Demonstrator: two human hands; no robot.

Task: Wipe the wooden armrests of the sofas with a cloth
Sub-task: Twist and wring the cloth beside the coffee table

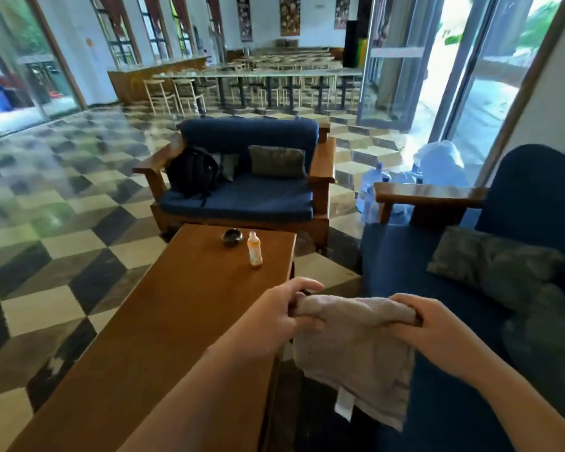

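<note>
I hold a pale grey-beige cloth stretched between both hands in front of me, its lower part hanging down. My left hand grips its left top corner, and my right hand grips the right top corner. A blue sofa stands at my right, with a wooden armrest at its far end. A second blue sofa faces me across the room, with a wooden armrest on its left and on its right.
A long wooden coffee table runs along my left, carrying an orange bottle and a dark ashtray. A black backpack and cushions lie on the far sofa. Large water jugs stand by the glass door. The floor is checkered tile.
</note>
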